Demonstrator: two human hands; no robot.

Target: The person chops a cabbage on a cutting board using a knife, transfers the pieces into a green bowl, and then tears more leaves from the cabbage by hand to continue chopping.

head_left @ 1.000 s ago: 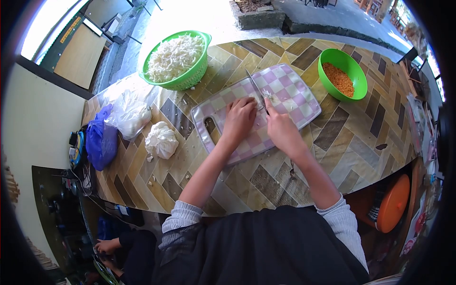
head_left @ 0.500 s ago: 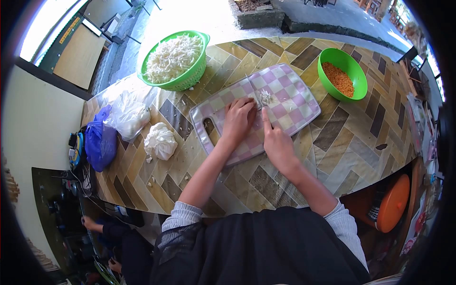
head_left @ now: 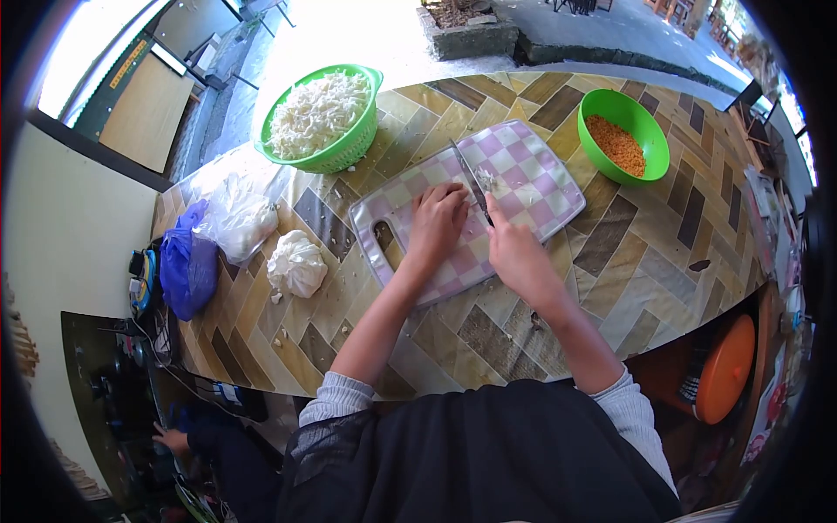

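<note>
On a pink-and-white checkered cutting board, my right hand is closed around a knife, its index finger stretched along the blade's spine. The blade points away from me, just right of my left hand. That hand rests on the board with its fingers curled and pressed down; what lies under the fingertips is mostly hidden. Thin white shreds lie to the right of the blade. Several tiny white bits are scattered over the board.
A green colander heaped with white shreds stands at the back left. A green bowl holds orange crumbs. Left lie a crumpled white bag, a clear bag and a blue bag. Another person's hand shows lower left.
The knife blade has tilted so its flat side shows more, and my right hand has shifted slightly right. My left hand stays in place. The other person's hand has moved slightly.
</note>
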